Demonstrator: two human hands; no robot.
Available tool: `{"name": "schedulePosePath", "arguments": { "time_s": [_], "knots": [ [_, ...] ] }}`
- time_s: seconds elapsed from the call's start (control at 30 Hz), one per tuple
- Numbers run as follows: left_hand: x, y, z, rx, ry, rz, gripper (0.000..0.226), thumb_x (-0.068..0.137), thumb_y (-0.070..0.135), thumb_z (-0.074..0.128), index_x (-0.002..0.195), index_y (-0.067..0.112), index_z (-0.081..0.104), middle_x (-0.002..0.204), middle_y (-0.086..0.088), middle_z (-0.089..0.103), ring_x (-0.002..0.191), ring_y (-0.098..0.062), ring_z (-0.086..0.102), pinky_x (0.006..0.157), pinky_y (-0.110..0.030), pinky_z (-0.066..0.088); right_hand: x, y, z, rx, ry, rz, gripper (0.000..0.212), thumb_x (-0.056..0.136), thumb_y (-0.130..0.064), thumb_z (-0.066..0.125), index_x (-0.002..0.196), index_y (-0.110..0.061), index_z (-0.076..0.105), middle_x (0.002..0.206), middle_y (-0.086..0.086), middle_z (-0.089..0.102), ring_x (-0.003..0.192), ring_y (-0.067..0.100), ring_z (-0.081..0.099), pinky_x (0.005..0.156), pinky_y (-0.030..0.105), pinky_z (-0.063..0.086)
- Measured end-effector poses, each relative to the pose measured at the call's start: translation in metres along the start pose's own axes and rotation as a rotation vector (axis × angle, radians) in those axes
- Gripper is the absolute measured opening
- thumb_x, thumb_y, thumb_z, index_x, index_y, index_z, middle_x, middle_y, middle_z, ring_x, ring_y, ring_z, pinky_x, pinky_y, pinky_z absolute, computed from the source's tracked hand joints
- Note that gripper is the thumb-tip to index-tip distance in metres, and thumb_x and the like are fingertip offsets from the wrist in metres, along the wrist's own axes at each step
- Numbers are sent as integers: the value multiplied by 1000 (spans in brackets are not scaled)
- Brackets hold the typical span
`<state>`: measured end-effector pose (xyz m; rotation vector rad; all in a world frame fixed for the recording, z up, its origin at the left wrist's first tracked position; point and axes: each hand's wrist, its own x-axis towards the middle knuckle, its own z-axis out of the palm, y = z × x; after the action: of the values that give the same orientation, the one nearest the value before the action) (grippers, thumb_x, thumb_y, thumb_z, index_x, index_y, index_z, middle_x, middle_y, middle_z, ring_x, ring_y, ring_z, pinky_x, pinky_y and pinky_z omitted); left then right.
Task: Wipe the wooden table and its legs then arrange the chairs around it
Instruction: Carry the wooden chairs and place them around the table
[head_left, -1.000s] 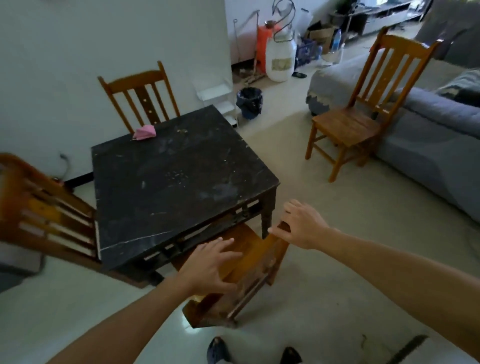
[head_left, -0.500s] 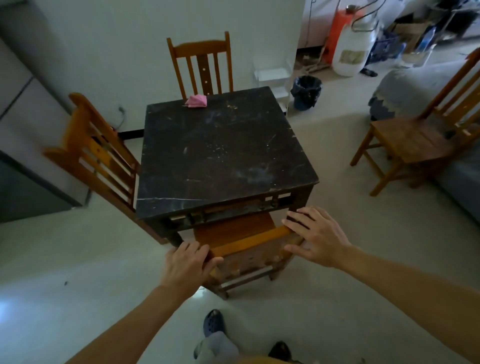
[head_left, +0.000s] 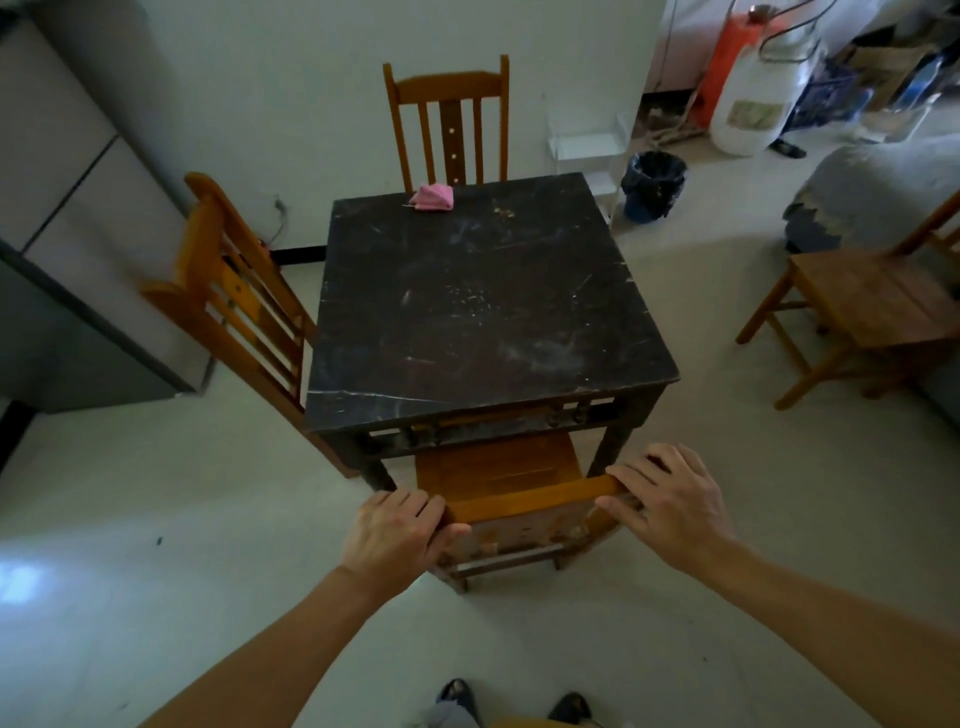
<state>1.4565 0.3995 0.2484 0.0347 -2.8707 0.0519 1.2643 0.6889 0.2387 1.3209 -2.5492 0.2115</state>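
Gripping the near chair (head_left: 524, 501) by its top rail, seat tucked under the near edge of the table (head_left: 483, 312): left hand (head_left: 395, 530) curled over one end, right hand (head_left: 670, 501) on the other, seemingly clasping it between thumb and fingers. Left chair (head_left: 234, 291) and far chair (head_left: 449, 119) close against the table; fourth chair (head_left: 878, 306) well apart by the sofa (head_left: 883, 182). Pink cloth (head_left: 432, 197) on the far edge. Beyond, a lined bin (head_left: 644, 202), contents too dark to tell.

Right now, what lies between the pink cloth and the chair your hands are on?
Only the dark tabletop, bare but for scuffs and pale specks, from the pink cloth to the near chair. The head view shows it.
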Motion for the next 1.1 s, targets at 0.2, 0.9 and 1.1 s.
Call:
{"name": "schedulePosePath", "arguments": {
  "time_s": [0.2, 0.9, 1.1],
  "knots": [
    [-25, -47, -3, 0, -3, 101, 45, 92, 56, 38, 74, 23, 64, 63, 7, 58, 51, -11, 51, 52, -22, 40, -17, -63, -5, 32, 70, 71, 47, 90, -59, 44, 97, -22, 72, 93, -2, 71, 92, 22, 61, 82, 38, 46],
    [3, 0, -33, -78, -206, -211, 61, 86, 76, 13, 80, 34, 56, 67, 17, 51, 55, -1, 46, 56, -11, 30, -7, -18, -27, 335, -156, 17, 53, 96, -65, 31, 112, -28, 67, 107, -9, 68, 100, 10, 62, 85, 26, 43],
    [98, 64, -28, -52, -195, -389, 54, 86, 69, 19, 84, 31, 58, 76, 13, 60, 63, -1, 54, 60, -21, 46, 12, 69, -37, 421, -306, -32, 53, 97, -62, 31, 132, -29, 54, 124, -10, 57, 111, 8, 54, 83, 18, 34]
  ]
}}
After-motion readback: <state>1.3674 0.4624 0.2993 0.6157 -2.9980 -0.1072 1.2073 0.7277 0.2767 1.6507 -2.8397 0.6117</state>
